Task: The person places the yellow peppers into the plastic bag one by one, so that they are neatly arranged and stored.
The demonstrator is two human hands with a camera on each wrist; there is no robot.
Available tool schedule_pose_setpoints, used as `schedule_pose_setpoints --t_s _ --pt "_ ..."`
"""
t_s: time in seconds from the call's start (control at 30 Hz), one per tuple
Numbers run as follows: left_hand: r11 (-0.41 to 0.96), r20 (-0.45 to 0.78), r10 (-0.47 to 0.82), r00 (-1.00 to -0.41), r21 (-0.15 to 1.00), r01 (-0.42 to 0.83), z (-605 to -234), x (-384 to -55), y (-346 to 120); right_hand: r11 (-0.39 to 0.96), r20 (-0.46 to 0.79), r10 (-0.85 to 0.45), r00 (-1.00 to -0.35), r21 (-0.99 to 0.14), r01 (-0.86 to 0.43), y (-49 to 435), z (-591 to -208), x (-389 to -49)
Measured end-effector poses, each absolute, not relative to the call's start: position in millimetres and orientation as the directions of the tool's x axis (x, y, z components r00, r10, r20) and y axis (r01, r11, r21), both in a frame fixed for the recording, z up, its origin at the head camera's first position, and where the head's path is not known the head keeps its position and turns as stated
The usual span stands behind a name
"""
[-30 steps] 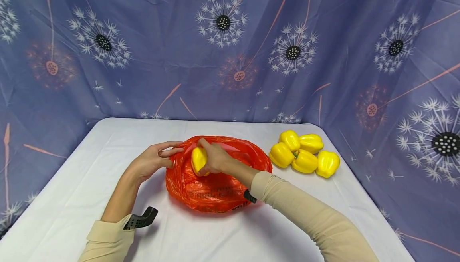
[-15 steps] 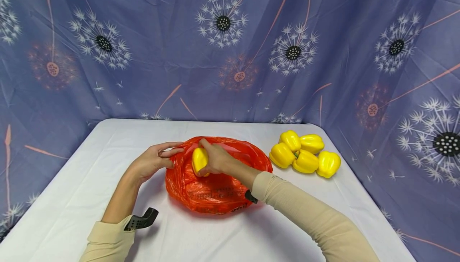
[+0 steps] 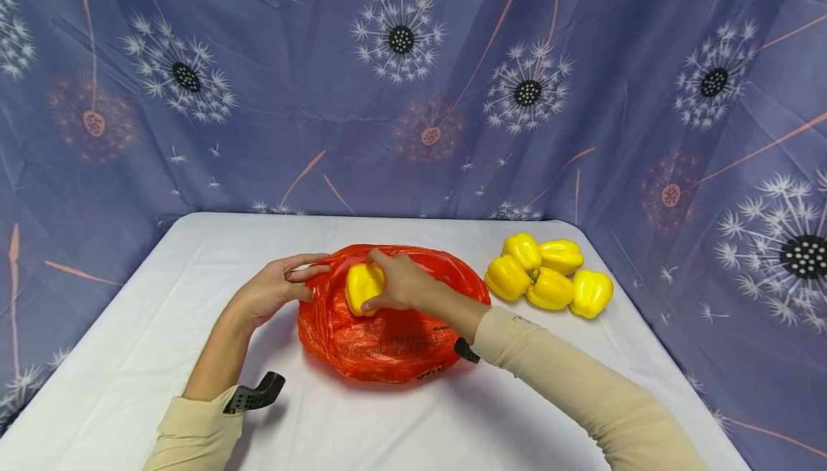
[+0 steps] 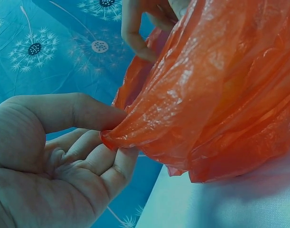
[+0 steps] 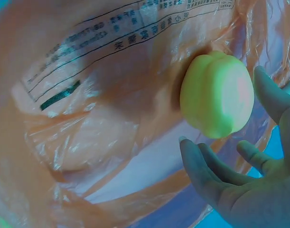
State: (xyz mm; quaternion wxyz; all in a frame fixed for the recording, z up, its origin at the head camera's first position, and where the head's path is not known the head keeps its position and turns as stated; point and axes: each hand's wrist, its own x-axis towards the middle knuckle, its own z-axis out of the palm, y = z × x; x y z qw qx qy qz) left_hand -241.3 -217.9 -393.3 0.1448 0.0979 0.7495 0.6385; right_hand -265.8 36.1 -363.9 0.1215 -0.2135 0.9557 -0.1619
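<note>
A red plastic bag point(image 3: 381, 367) stands with its mouth wide on the table. My left hand point(image 3: 276, 288) pinches the bag's rim at the left; thumb and fingers meet on the film in the left wrist view. Inside the bag a yellow bell pepper point(image 3: 363, 288) lies against the left wall. My right hand point(image 3: 403, 283) reaches in beside it from the right. In the right wrist view the right hand point(image 5: 249, 175) has its fingers spread, with a gap between them and the pepper point(image 5: 216, 95).
Several yellow bell peppers point(image 3: 549, 288) lie in a cluster on the white-covered table point(image 3: 362, 428), right of the bag. A blue curtain with dandelion prints point(image 3: 291, 83) hangs behind the table and along its sides.
My right hand has let go of the pepper and shifted slightly right, so more of the pepper shows. The left hand has stayed at the rim.
</note>
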Motion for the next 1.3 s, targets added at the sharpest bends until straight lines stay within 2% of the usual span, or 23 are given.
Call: schedule_pose_setpoints --t_s 0.27,0.57,0.87,1.1,1.3 --pt "0.173 -0.094 0.333 -0.938 0.984 -0.037 -393 -241 -217 0.830 -0.158 -0.476 -0.865 -0.405 -0.383 57 -357 -262" --pt "0.181 -0.087 0.328 -0.941 0.983 -0.028 -394 -244 -218 0.840 -0.138 -0.453 -0.881 -0.397 -0.370 77 -342 -261" --pt "0.184 -0.095 0.324 -0.941 0.982 -0.035 -394 -242 -218 0.818 -0.054 -0.465 -0.883 -0.407 -0.406 109 -329 -264" --pt "0.180 -0.098 0.325 -0.941 0.983 -0.040 -392 -241 -218 0.840 -0.071 -0.396 -0.915 -0.431 -0.330 140 -319 -265" --pt "0.181 -0.103 0.318 -0.942 0.982 -0.047 -392 -241 -219 0.874 -0.068 -0.337 -0.939 -0.394 -0.285 168 -316 -270"
